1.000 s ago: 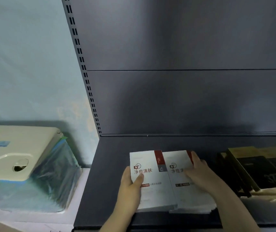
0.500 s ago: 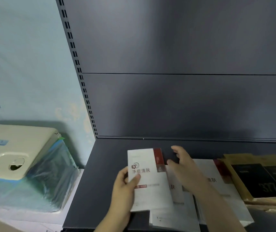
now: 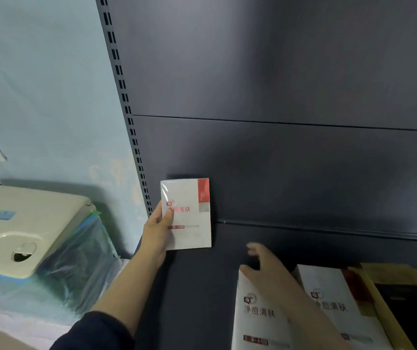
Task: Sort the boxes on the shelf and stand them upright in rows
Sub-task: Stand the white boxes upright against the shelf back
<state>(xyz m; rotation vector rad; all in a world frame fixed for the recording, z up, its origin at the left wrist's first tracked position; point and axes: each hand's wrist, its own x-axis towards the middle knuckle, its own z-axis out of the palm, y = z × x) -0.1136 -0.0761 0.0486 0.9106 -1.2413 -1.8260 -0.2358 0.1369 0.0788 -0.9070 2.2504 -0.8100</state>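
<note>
**One white box stands up at the back of the dark shelf**

Dark grey panels make the back wall (image 3: 291, 160) of the shelf unit, and a pale blue wall (image 3: 45, 97) is beside it on the left. Down below is the dark shelf (image 3: 197, 286), flat and wide. Left of the shelf sits a cream plastic machine (image 3: 18, 228) with clear blue wrap around its lower part.

On the right side of the shelf, two white boxes lie flat, side by side and touching. One is the near flat box (image 3: 258, 319) and the other is the right flat box (image 3: 334, 306). Their long sides run away from the person. Further right lies a black and gold box (image 3: 404, 306), also flat.

The left hand (image 3: 157, 233) grips the standing white box (image 3: 189, 215) by its left edge, thumb on the front and fingers hidden behind. This box is upright at the back left corner of the shelf, long side up, red patch at the top right, front facing the person.

The right hand (image 3: 268, 269) is open with fingers spread. It hovers low at the far end of the near flat box and holds nothing.
</note>
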